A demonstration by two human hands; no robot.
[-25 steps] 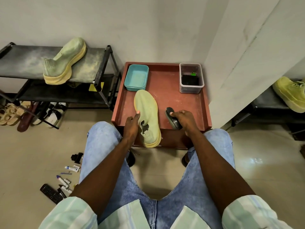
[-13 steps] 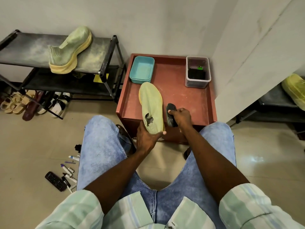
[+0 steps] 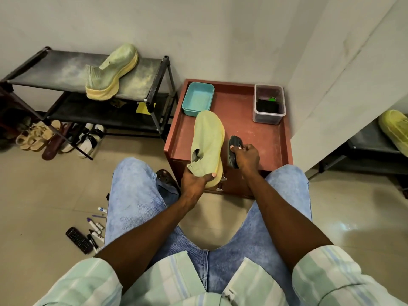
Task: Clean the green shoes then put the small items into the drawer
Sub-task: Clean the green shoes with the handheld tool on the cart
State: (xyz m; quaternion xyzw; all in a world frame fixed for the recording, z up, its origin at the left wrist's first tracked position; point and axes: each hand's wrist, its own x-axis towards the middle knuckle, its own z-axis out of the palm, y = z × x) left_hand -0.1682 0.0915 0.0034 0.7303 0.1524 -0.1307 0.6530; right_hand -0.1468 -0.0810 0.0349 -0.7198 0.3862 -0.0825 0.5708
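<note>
My left hand (image 3: 195,182) grips the heel of the green shoe (image 3: 207,146), thumb curled over the collar, with the shoe's toe pointing away from me over the red cabinet top (image 3: 260,133). Just right of it, my right hand (image 3: 246,156) is clenched around a dark brush (image 3: 234,149), the brush close beside the shoe's sole edge; I cannot tell whether they touch.

Beyond the left hand, the toe ends just short of a teal tray (image 3: 198,99). Beyond the right hand sits a clear container (image 3: 269,102) in the far corner, with bare cabinet surface between it and my knuckles. A raised lip runs along the cabinet's sides, and a wall panel stands close to the right of the right hand.

Far left of the left hand, the second green shoe (image 3: 112,71) lies on the black rack (image 3: 154,85). Below my left forearm, the small items (image 3: 92,230) lie on the floor, partly hidden behind my knee. The drawer front (image 3: 231,184) shows only a sliver between my wrists. What the container holds is dark and hard to make out.
</note>
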